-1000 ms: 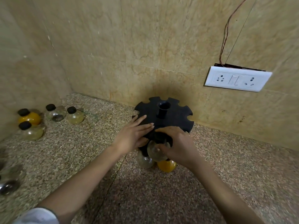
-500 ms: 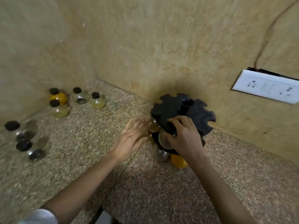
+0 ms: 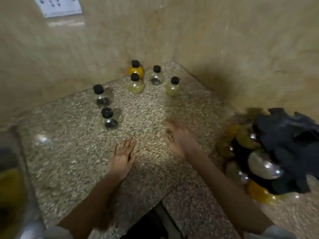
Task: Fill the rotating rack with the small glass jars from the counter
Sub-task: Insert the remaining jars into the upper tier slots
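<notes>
Partway through filling the black rotating rack [image 3: 286, 135] at right edge, with several hung jars [image 3: 264, 167] blurred beneath it, six small glass jars [image 3: 173, 87] unloaded at upper centre on the counter [image 3: 69, 161], left hand [image 3: 123, 156] and right hand [image 3: 178, 139] spread, empty, mid-frame.

Glossy speckled stone counter [image 3: 155, 118]
</notes>
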